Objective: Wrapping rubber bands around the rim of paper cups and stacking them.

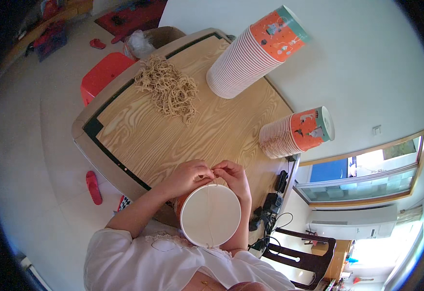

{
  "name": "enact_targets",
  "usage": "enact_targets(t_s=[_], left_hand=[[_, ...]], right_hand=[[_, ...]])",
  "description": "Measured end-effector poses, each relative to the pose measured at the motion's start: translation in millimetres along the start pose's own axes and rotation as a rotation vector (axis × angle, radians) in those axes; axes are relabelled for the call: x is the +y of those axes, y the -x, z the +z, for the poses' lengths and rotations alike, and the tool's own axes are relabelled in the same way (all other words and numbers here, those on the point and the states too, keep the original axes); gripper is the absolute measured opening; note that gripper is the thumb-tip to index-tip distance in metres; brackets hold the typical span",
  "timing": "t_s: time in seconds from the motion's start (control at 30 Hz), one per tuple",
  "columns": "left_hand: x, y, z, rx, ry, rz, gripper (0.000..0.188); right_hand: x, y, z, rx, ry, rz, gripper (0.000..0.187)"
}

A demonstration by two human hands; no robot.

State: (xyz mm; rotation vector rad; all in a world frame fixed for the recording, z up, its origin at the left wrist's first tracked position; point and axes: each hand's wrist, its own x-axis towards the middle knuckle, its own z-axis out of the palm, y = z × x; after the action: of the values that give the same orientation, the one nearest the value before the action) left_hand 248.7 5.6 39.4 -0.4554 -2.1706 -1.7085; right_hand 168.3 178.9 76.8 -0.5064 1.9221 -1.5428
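Observation:
A round paper tub (224, 213) is close to my body, its white round end turned up and a little orange side showing. A thin string (208, 206) runs across that white end from the far edge to the near one. At the far edge my left hand (191, 175) is closed in a pinch on the string. My right hand (233, 177) meets it there, thumb and fingers pinched on the string too. Whether there is a knot between the fingertips is too small to tell.
On the wooden table (139, 140) lies a tangled pile of tan strings (168, 87). A tall stack of paper tubs (243, 63) stands at the far side, a shorter stack (282, 136) at the right. Black cables and adapters (272, 203) crowd the right edge near a dark chair (299, 257).

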Motion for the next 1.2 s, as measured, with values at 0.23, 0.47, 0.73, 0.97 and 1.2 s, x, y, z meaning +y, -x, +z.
enact_targets(t_s=[0.23,0.47,0.73,0.97,1.2], left_hand=[[-3.5,1.5,-0.4,-0.033,0.077,-0.059,0.012],[5.4,-7.5,-4.0,-0.047,0.203,-0.125,0.010],[7.1,-21.2,-10.3,-0.118,0.269,-0.032,0.009],[-3.4,-21.6,-3.5,-0.225,0.376,-0.180,0.015],[-15.7,-18.2,8.6,-0.171,0.542,-0.354,0.018]], right_hand=[[-7.9,10.4,-1.6,-0.014,0.052,-0.014,0.005],[-12.2,18.0,-11.9,0.070,0.296,-0.067,0.004],[-27.4,22.7,-5.6,0.035,0.381,-0.069,0.006],[-22.6,20.4,-4.5,0.027,0.387,-0.070,0.007],[-29.5,27.1,-1.2,0.076,0.406,-0.126,0.007]])
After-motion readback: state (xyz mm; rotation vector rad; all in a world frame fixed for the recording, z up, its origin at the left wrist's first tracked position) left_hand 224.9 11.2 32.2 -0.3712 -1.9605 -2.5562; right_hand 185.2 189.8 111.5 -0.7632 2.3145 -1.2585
